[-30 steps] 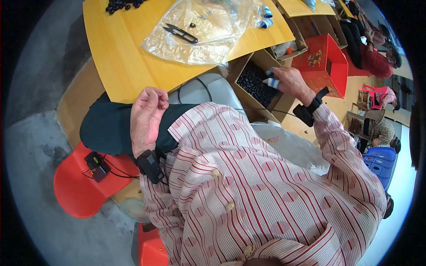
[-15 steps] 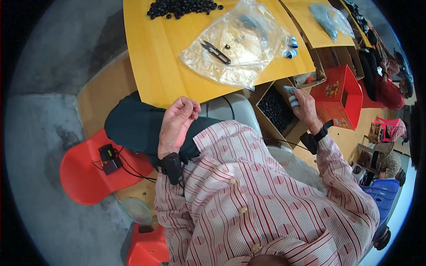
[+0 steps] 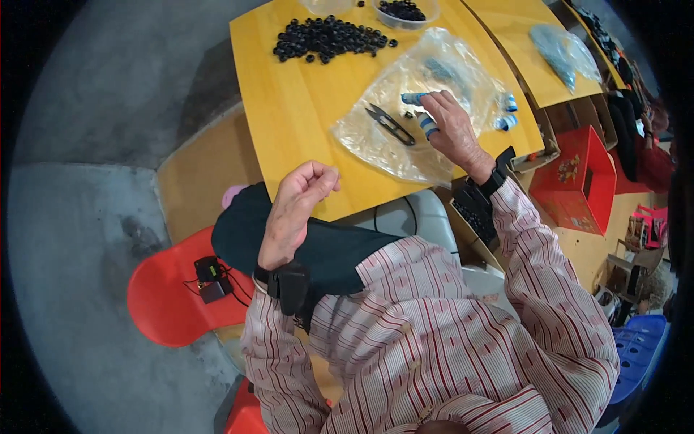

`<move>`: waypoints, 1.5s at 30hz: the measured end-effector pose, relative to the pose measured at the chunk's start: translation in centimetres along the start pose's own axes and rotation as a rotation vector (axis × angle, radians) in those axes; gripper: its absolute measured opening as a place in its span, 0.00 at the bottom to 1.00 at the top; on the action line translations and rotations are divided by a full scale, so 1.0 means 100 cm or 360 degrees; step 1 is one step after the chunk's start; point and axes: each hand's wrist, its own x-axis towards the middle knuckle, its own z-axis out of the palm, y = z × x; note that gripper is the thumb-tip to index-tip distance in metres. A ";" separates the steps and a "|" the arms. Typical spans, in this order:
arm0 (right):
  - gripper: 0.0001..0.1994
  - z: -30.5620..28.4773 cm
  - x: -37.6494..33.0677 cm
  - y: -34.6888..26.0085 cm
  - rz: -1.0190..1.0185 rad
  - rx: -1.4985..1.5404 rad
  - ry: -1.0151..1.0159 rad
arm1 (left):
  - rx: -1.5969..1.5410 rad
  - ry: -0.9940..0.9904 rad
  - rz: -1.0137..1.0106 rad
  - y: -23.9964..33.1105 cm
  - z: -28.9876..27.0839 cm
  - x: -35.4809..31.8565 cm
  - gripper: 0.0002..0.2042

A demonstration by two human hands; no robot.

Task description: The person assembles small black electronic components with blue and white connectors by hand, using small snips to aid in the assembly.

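Above the table's near edge, my left hand is closed with its fingers curled together; whatever lies inside them, if anything, is hidden. My right hand reaches over a clear plastic bag lying flat on the yellow table. Blue-and-white striped covers sit on its thumb and index finger, which are spread apart. A small black ring-shaped part rests on the bag between those two fingertips, seemingly untouched. Just left of it lie black thread snips.
Beyond the bag are a heap of black rings and a clear tub of black parts. Striped rolls lie at the right edge. A carton of black pieces and a red box stand at right; a red stool is left.
My right hand has moved from above the carton, up and left, over the bag beside the black ring. The view has shifted, showing more of the table's far side. My left hand remains closed.
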 end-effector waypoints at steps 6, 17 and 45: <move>0.20 0.010 -0.012 0.001 0.0014 0.0102 0.0116 | 0.0641 0.0194 0.0244 0.019 -0.044 0.079 0.12; 0.18 0.012 -0.016 -0.001 0.0062 0.0112 0.0200 | 0.1823 0.0669 0.0569 0.049 -0.054 0.200 0.12; 0.12 0.010 -0.029 0.020 0.1091 0.0700 0.0418 | -0.0300 0.0166 -0.0157 0.032 -0.001 0.028 0.09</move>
